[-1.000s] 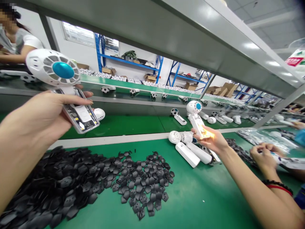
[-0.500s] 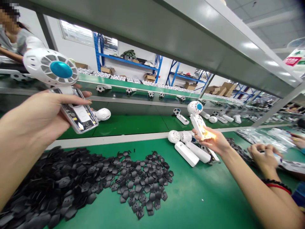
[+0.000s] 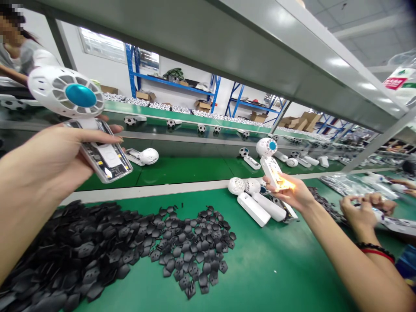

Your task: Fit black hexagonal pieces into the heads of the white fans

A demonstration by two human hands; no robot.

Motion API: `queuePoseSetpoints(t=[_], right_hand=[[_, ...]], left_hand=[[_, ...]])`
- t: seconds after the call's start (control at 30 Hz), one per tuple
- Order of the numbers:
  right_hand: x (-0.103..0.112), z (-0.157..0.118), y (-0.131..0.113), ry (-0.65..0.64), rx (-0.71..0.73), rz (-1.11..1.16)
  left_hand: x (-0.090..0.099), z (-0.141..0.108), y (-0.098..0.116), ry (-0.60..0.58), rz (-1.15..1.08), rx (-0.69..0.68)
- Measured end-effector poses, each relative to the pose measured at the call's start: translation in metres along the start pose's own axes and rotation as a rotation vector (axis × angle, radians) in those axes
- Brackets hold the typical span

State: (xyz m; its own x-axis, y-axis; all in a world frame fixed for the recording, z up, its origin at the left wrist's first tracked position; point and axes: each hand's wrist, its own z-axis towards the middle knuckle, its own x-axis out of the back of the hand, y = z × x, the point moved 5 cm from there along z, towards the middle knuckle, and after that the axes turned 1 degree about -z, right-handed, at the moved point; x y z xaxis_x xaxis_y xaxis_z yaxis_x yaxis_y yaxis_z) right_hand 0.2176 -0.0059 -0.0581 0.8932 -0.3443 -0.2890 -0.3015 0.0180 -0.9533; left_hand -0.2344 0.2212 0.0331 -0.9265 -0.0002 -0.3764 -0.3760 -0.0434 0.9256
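My left hand (image 3: 65, 147) is closed around the clear handle of a white handheld fan (image 3: 66, 93) with a blue centre, raised at the left. Through its handle a circuit board shows. My right hand (image 3: 290, 190) grips the handle of a second white handheld fan (image 3: 267, 148), also blue in the middle, held up at the right; an orange-yellow light glows by the fingers. Below that hand, several white fans (image 3: 255, 208) lie side by side on the green table. A large heap of black pentagon-shaped pieces (image 3: 107, 247) spreads under and beside my left hand.
Behind the pale ledge (image 3: 182, 187) runs a green belt (image 3: 182, 167) with fans lying on it. A grey shelf (image 3: 227, 52) slants overhead. At the right, a co-worker's hands (image 3: 364, 212) work near clear plastic bags (image 3: 347, 188). Another person (image 3: 19, 52) is at the far left.
Both my hands keep their hold on the fans, almost unmoved. Fans on the green belt have slid to the right; those on the far belt have slid to the left. The co-worker's hands have shifted slightly.
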Motion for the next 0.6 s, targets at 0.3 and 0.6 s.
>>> queuePoseSetpoints(t=[0.3, 0.6], right_hand=[[-0.0031, -0.0039, -0.0004, 0.020, 0.006, 0.035], [-0.0050, -0.0038, 0.0017, 0.020, 0.006, 0.044]], left_hand=[[-0.0013, 0.0000, 0.0010, -0.002, -0.012, 0.000], [-0.0007, 0.0010, 0.0005, 0.006, -0.034, -0.001]])
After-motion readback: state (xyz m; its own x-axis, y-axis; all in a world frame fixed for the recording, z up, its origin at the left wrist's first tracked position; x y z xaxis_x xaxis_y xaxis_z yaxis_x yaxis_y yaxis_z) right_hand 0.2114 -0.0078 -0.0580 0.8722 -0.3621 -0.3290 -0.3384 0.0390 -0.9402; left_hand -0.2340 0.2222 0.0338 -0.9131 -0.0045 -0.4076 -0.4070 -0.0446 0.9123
